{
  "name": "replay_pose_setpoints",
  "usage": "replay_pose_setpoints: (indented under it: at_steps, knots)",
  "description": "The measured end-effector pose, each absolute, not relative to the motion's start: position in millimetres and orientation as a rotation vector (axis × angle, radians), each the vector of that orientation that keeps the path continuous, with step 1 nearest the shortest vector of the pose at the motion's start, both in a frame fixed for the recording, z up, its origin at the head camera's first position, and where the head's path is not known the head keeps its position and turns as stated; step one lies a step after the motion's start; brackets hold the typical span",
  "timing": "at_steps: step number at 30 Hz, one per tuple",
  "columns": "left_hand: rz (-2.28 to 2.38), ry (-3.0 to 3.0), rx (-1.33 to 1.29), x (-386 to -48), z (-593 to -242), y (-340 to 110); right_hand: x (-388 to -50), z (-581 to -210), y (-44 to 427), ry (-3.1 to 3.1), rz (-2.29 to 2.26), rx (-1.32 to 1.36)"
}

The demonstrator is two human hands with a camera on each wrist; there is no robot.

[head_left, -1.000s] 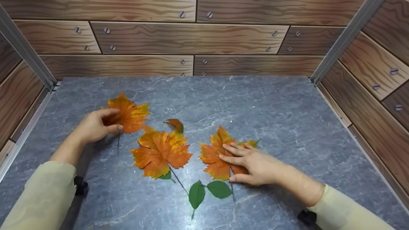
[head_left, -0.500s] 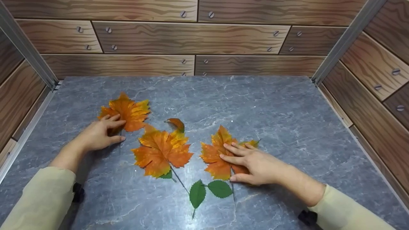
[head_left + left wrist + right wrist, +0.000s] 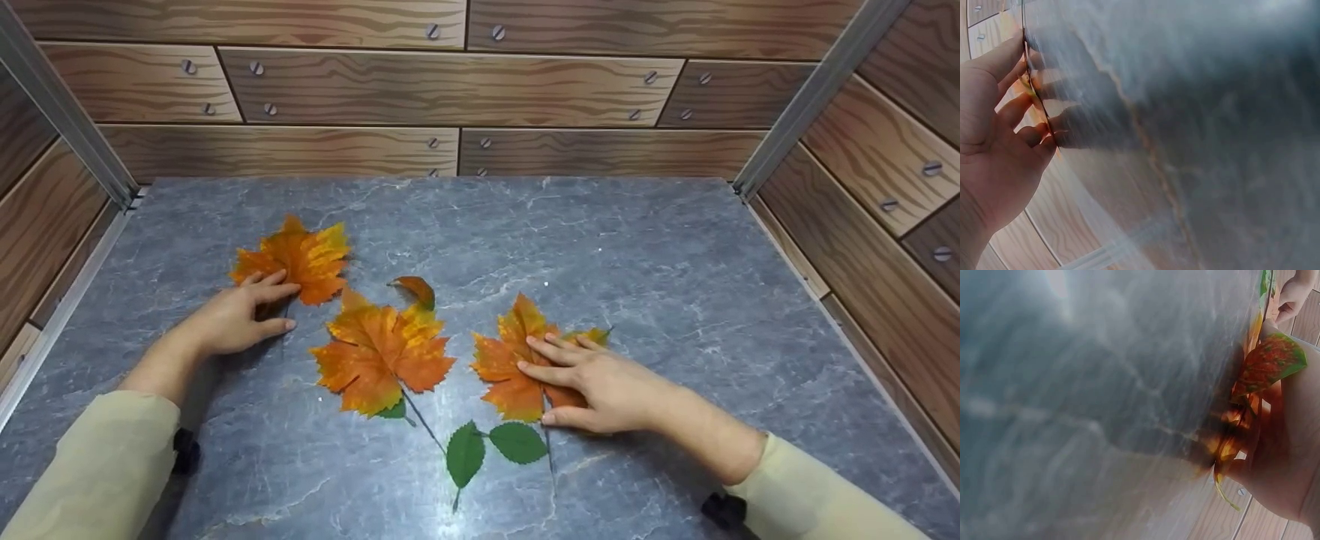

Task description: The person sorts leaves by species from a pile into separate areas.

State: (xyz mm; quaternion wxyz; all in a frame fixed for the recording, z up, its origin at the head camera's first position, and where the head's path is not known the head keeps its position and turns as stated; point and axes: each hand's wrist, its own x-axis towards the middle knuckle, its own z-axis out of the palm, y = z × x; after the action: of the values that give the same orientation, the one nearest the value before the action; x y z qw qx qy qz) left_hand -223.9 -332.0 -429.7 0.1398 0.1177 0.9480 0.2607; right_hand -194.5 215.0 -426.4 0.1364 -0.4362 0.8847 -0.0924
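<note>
On the left of the head view, my left hand (image 3: 232, 319) rests its fingertips on the lower left part of an orange-yellow artificial maple leaf (image 3: 311, 255). Its thumb lies apart from the fingers, near the leaf's thin stem. My right hand (image 3: 600, 382) lies with spread fingers over another orange maple leaf (image 3: 506, 367), hiding much of its right side. In the right wrist view, a small red-green leaf (image 3: 1272, 364) hangs by the palm. Between the hands lies a third maple leaf (image 3: 382, 349), touched by neither, its dark stem running down to the right.
Two green leaves (image 3: 465, 454) lie at the front middle, beside the stems. A small curled orange-brown leaf (image 3: 415, 290) sits behind the middle maple leaf. The grey marbled table (image 3: 637, 240) is bounded by wood-patterned walls (image 3: 450, 90) and metal corner posts (image 3: 817, 97).
My left hand has loosened from around the left maple leaf and moved slightly down, its fingers now laid on the leaf, whose left side shows more. The right hand keeps its place.
</note>
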Motion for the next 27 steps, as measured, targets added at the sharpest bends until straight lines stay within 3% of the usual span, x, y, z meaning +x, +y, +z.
replay_pose_setpoints:
  at_steps: [27]
  knots:
    - [0.659,2.708,0.344,-227,-428,-331,-197,-412,215,2.629,-0.347,-1.334]
